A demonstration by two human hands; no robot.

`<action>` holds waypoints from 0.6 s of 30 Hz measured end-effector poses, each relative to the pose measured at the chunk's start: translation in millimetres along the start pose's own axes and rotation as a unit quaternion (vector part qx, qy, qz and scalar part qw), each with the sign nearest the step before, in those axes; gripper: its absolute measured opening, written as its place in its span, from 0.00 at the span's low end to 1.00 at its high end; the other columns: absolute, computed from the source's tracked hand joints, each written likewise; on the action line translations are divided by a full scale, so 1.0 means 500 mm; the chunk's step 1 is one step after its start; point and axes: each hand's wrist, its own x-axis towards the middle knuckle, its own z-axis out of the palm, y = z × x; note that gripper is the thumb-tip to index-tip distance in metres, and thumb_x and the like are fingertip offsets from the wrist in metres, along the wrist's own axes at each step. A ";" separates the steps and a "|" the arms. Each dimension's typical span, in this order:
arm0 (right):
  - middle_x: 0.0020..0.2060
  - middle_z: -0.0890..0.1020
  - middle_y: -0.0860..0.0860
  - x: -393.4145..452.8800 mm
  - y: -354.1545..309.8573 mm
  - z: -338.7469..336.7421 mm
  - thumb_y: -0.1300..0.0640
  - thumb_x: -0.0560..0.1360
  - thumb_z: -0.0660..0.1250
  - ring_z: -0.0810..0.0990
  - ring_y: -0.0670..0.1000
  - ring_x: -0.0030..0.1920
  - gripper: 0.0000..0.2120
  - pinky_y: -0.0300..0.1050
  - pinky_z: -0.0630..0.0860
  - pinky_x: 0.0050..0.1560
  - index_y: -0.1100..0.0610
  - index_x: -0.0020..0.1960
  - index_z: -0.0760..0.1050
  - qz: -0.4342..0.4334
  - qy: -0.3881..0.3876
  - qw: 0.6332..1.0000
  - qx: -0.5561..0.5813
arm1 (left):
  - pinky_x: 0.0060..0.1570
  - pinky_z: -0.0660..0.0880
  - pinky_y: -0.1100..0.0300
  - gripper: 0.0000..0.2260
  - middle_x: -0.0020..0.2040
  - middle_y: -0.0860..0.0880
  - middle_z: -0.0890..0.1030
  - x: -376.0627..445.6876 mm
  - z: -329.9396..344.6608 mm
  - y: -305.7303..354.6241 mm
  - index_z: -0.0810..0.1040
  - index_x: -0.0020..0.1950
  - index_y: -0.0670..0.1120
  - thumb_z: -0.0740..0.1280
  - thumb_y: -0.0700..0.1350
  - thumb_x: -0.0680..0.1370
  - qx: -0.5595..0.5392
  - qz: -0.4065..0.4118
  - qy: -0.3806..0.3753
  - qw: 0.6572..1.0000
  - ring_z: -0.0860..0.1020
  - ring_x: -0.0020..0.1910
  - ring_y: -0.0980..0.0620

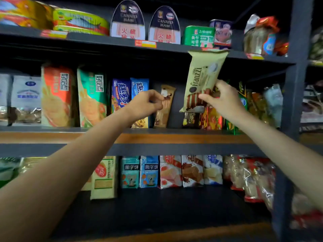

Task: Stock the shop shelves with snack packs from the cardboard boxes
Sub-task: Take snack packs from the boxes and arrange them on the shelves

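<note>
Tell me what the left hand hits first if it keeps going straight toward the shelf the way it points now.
Most likely the slim brown snack pack standing on the middle shelf: the left hand is pinched right at its edge, possibly touching already. Depth is unclear from this one view.

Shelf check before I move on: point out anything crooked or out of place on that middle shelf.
The brown wafer pack at the left hand leans instead of standing straight like its neighbours. The franzzi pack is in the right hand, not shelved yet.
</note>
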 end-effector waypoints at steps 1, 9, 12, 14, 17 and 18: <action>0.57 0.79 0.57 0.014 0.023 0.001 0.59 0.74 0.70 0.76 0.56 0.58 0.18 0.39 0.67 0.51 0.61 0.62 0.75 0.003 -0.012 1.000 -0.025 | 0.28 0.66 0.77 0.10 0.50 0.47 0.76 0.021 0.004 -0.010 0.75 0.58 0.40 0.64 0.37 0.77 0.035 0.001 -0.001 0.999 0.72 0.38 0.57; 0.55 0.79 0.57 0.146 0.158 0.103 0.61 0.73 0.70 0.81 0.54 0.47 0.15 0.45 0.82 0.40 0.63 0.57 0.74 0.178 -0.265 0.948 0.021 | 0.60 0.70 0.51 0.16 0.65 0.42 0.72 0.182 0.039 -0.076 0.72 0.65 0.44 0.63 0.45 0.77 0.490 0.022 -0.112 0.864 0.70 0.63 0.43; 0.60 0.75 0.64 0.193 0.176 0.161 0.61 0.73 0.70 0.82 0.56 0.47 0.17 0.42 0.82 0.35 0.62 0.59 0.68 0.245 -0.310 0.918 0.046 | 0.62 0.70 0.51 0.18 0.67 0.43 0.69 0.222 0.062 -0.084 0.69 0.67 0.45 0.61 0.44 0.77 0.516 0.032 -0.140 0.845 0.69 0.65 0.44; 0.65 0.71 0.66 0.220 0.189 0.196 0.63 0.74 0.68 0.81 0.60 0.53 0.25 0.44 0.82 0.37 0.63 0.67 0.63 0.273 -0.314 0.908 0.057 | 0.63 0.69 0.50 0.20 0.70 0.45 0.66 0.243 0.072 -0.095 0.66 0.70 0.46 0.60 0.44 0.78 0.536 0.026 -0.160 0.828 0.67 0.67 0.45; 0.67 0.69 0.63 0.253 0.216 0.241 0.67 0.74 0.67 0.79 0.62 0.56 0.26 0.50 0.82 0.44 0.63 0.69 0.62 0.296 -0.322 0.897 0.060 | 0.66 0.67 0.49 0.23 0.73 0.45 0.62 0.271 0.079 -0.114 0.61 0.73 0.48 0.59 0.45 0.79 0.564 0.007 -0.191 0.804 0.63 0.70 0.45; 0.67 0.69 0.63 0.260 0.224 0.255 0.67 0.74 0.67 0.79 0.62 0.56 0.27 0.50 0.82 0.42 0.62 0.70 0.62 0.301 -0.323 0.895 0.060 | 0.67 0.66 0.49 0.24 0.74 0.46 0.60 0.278 0.082 -0.122 0.59 0.74 0.49 0.59 0.45 0.79 0.575 0.003 -0.200 0.793 0.62 0.71 0.45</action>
